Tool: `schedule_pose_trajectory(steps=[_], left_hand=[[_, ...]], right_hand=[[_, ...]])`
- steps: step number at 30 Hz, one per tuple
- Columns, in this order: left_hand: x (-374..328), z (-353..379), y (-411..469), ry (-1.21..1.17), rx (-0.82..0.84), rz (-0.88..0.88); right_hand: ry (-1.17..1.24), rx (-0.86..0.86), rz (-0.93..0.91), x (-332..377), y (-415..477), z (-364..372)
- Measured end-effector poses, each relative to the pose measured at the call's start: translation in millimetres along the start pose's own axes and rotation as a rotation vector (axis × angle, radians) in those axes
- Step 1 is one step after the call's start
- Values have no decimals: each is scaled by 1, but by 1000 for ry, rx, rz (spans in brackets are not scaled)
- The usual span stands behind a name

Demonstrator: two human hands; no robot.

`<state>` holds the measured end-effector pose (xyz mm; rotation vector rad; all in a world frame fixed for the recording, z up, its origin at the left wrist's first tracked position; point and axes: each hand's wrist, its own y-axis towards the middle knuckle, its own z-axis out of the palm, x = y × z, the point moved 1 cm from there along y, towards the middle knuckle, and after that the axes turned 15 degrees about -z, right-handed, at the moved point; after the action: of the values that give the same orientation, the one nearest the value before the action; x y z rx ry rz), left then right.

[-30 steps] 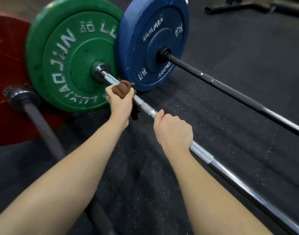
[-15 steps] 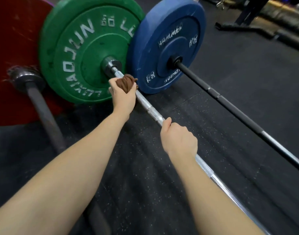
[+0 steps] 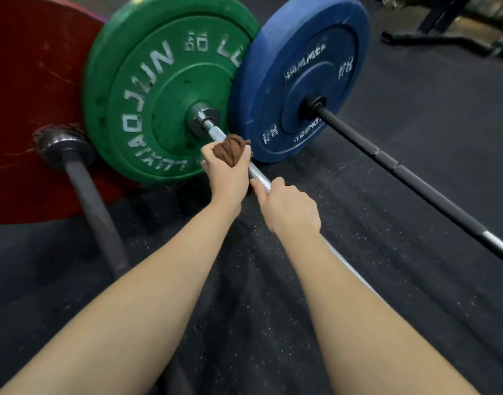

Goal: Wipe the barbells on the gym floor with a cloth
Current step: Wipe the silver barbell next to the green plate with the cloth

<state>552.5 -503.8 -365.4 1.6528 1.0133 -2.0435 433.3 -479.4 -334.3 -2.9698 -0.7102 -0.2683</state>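
Brown cloth (image 3: 231, 151) gripped round bar (image 3: 257, 175) by left hand (image 3: 227, 178); right hand (image 3: 290, 212) clasps bar: twist firmly, working slowly along.

Right of the round green rubber plate (image 3: 147, 89), a round blue rubber plate (image 3: 301, 52) crowds close. Left of it, a dark steel bar (image 3: 96, 212) blocks the way. In front of it, speckled black rubber floor (image 3: 372, 238) lies open.

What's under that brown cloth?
The silver bar runs under the cloth, showing beyond it toward the green plate and nearer toward the right hand. The stretch beneath the cloth and the gripping left hand is covered.
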Motion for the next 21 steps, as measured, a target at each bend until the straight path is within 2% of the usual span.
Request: schedule_pose_trajectory(steps=[7, 12, 17, 21], left_hand=[[1, 1, 3, -25, 17, -5], [0, 0, 5, -14, 51, -19], [-11, 5, 24, 171, -99, 56], [-52, -1, 59, 251, -136, -26]], right_hand=[[-18, -63, -13, -2, -4, 1], [-8, -32, 2, -4, -3, 1], [-5, -40, -2, -3, -4, 1], [-6, -31, 13, -3, -3, 1]])
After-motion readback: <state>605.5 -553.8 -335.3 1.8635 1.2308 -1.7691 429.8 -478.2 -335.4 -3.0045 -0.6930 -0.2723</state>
